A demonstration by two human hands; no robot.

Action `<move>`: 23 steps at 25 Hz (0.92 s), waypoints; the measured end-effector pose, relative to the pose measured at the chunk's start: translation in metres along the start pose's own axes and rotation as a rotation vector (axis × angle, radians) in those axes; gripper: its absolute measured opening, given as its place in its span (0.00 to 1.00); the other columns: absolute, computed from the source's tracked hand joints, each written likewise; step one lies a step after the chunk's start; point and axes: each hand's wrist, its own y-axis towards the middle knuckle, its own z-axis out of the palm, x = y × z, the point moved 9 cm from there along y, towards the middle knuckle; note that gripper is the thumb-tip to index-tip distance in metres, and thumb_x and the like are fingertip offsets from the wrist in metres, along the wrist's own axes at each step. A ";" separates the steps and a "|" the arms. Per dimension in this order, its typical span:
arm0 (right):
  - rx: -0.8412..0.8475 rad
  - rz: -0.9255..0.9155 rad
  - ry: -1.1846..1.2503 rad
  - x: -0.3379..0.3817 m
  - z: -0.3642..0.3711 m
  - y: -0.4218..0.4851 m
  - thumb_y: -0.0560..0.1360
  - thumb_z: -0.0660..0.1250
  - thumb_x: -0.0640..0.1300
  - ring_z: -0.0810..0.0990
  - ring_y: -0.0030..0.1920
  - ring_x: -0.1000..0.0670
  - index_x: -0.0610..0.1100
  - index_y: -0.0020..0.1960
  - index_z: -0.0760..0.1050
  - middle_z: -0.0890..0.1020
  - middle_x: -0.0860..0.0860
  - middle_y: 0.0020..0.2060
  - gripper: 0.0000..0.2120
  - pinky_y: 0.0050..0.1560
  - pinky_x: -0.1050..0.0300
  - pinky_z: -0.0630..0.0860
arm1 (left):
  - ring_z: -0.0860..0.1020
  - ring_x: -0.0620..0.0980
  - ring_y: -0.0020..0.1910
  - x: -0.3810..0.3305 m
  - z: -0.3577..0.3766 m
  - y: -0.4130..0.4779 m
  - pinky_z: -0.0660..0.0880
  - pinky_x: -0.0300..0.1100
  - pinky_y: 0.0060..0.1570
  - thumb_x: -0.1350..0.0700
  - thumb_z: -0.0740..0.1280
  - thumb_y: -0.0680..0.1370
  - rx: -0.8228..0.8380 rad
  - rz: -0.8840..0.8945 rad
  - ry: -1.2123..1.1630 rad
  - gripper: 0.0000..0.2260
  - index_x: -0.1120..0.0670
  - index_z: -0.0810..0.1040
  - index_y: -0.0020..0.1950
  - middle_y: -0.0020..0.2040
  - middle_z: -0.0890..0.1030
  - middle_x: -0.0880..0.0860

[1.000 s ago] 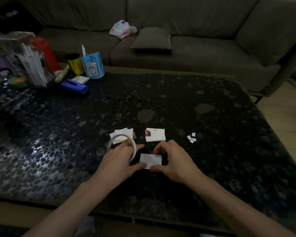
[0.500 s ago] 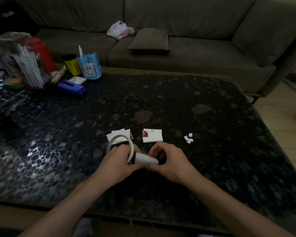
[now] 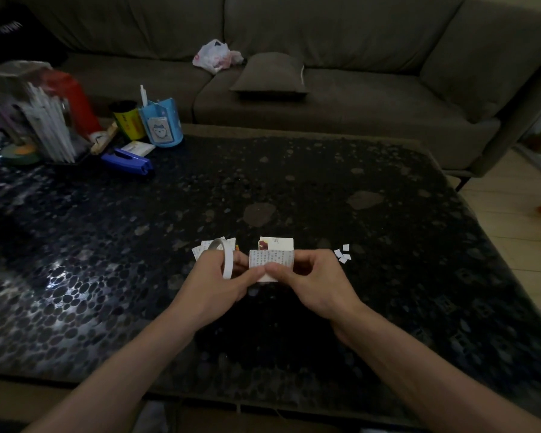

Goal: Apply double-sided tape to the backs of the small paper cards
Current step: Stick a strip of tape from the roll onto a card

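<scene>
Pinching card, seemingly: right hand

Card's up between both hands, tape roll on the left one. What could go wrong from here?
The left hand holds both the tape roll and the card, so tape may go on crooked or stick to fingers. The card seems pinched in the air with the right hand, so pressing could crease it. Nearby paper scraps could cling to exposed adhesive.

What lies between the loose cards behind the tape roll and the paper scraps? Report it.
Head view: a small card stack with a red picture; nearer, the held card.
</scene>
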 end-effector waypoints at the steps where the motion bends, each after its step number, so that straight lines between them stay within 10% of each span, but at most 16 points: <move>1: -0.030 -0.018 0.023 0.002 -0.001 0.000 0.76 0.76 0.52 0.86 0.49 0.63 0.54 0.57 0.86 0.88 0.61 0.48 0.10 0.51 0.61 0.82 | 0.77 0.41 0.26 -0.002 -0.001 0.001 0.73 0.33 0.27 0.56 0.73 0.79 -0.025 -0.002 -0.031 0.04 0.55 0.86 0.48 0.33 0.85 0.51; 23: -0.080 -0.169 0.000 0.023 -0.003 -0.003 0.78 0.75 0.51 0.87 0.46 0.60 0.52 0.51 0.86 0.88 0.59 0.43 0.04 0.49 0.61 0.81 | 0.78 0.37 0.27 -0.019 -0.008 -0.003 0.70 0.27 0.27 0.53 0.72 0.80 -0.144 0.119 -0.108 0.06 0.51 0.87 0.55 0.31 0.83 0.45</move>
